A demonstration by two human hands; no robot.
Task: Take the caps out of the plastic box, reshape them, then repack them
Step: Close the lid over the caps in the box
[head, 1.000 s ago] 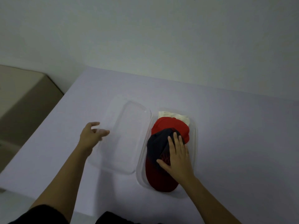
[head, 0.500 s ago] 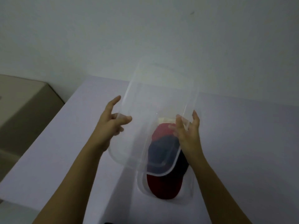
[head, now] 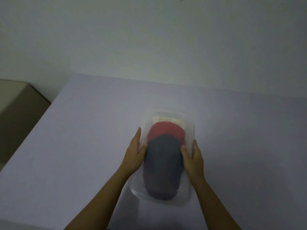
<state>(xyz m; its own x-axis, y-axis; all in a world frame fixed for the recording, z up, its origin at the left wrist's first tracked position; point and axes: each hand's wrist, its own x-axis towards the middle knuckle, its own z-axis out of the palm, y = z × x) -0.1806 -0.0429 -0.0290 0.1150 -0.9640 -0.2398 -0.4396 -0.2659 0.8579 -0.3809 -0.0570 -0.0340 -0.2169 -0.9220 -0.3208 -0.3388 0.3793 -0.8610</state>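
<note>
Status: closing-the-box step, as far as I could judge. All three caps sat inside the plastic box (head: 187, 195), which stood on the counter (head: 83, 146) right in front of me, long axis running near to far.

- Stack order: cream cap (head: 166, 120) at the far end, red cap (head: 166, 131) overlapping it, dark cap (head: 163, 163) on top and nearest me.
- The clear lid (head: 190, 130) lay over the box; the caps looked hazy through it.
- Left hand (head: 134, 153) held the left long edge of the lid, and right hand (head: 193, 156) held the right long edge. Each had its thumb on top and its fingers straight along the side. The hands were apart with the box between them, roughly level with the dark cap's crown.
- I couldn't tell whether the rim was seated or the lid was only resting.

Next move, my read: press down evenly and work along the rim to the near and far ends until it seats. Pressure should stay on the edges, not the middle, because the dark cap's crown looked close under the lid and could get flattened again.

Elsewhere there was only a beige cabinet (head: 18, 103) off the counter's left side and a plain wall (head: 149, 39) behind.
</note>
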